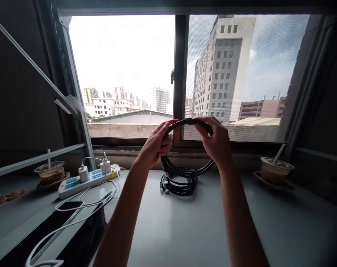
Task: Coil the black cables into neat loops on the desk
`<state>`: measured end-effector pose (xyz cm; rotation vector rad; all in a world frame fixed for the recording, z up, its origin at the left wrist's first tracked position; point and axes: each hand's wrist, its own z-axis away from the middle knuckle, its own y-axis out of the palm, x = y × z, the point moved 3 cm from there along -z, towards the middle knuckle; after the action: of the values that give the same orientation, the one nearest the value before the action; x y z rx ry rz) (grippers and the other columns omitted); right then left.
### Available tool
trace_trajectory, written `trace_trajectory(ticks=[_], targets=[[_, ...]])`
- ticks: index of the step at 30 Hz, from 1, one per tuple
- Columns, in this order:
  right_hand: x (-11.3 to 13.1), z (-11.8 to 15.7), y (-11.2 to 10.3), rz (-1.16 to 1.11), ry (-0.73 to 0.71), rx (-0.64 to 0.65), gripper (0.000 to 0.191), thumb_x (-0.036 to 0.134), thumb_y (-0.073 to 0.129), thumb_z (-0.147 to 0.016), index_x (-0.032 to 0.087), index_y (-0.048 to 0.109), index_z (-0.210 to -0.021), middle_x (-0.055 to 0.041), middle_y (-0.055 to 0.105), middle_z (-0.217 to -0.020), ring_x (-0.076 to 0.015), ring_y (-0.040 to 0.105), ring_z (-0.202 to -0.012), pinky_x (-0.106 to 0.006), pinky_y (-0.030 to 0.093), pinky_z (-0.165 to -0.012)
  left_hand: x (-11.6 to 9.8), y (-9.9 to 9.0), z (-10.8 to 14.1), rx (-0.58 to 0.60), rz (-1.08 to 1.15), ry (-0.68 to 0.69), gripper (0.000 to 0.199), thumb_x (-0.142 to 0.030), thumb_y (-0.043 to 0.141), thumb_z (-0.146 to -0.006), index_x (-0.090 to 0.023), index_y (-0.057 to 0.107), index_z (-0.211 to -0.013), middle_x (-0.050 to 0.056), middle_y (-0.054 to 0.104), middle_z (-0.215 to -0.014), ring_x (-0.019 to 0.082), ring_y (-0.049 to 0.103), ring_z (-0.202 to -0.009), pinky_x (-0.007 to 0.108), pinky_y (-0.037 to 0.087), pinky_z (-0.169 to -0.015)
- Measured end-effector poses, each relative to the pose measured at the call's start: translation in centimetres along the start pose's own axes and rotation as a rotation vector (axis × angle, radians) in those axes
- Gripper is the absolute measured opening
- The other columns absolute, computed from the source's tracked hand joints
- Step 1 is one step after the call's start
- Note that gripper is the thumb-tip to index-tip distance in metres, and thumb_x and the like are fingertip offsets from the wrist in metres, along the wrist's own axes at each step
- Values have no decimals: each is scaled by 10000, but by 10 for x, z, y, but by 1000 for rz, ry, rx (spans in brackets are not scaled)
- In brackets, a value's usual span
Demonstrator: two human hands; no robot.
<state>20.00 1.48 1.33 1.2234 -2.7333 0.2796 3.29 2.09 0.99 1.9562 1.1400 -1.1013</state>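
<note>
Forward, arms (pixel 236 207) outstretched; both hands (pixel 218 141) raised, curled closed round black cable coil (pixel 188 121).

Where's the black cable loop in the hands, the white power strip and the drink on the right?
Black cable loop (pixel 188 121): head view, top of its arc.
White power strip (pixel 96 173): head view, sockets near its middle.
Drink on the right (pixel 274 174): head view, its side.

The left hand (pixel 156 142) and the right hand (pixel 217 139) are seen bare, with slender fingers whose nails are too small to be made out. Each hand is joined by a narrow wrist to its arm. The left forearm (pixel 124 207) and right forearm (pixel 236 207) are bared throughout the length shown, smoothly contoured, and cut off by the lower edge.
</note>
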Motion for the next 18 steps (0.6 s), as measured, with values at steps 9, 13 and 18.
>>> trace_trajectory(ticks=[9, 13, 18], targets=[[10, 1, 7, 23, 136, 33, 244, 396, 530, -839, 180, 636, -877, -17, 641, -726, -138, 540, -602, -277, 409, -616, -2, 2, 2, -193, -233, 127, 296, -455, 607, -775, -173, 541, -712, -100, 210, -460, 23, 143, -367, 168, 78, -321], [13, 2, 5, -194, 269, 111, 299, 449, 598, -771, 163, 655, -703, -4, 575, -572, -111, 493, -532, -244, 372, -517, -6, -7, 3, -314, -332, 193, 314, -439, 640, -750, -162, 541, -642, -87, 279, -434, 22, 201, -360, 183, 106, -323], [15, 6, 2, -591, 553, 347, 375, 520, 615, -732, 164, 701, -813, 45, 426, -468, -41, 351, -384, -181, 207, -341, -4, -11, 1, -145, -232, 86, 384, -437, 602, -783, -182, 421, -559, -93, 233, -403, 23, 134, -346, 200, 49, -331]])
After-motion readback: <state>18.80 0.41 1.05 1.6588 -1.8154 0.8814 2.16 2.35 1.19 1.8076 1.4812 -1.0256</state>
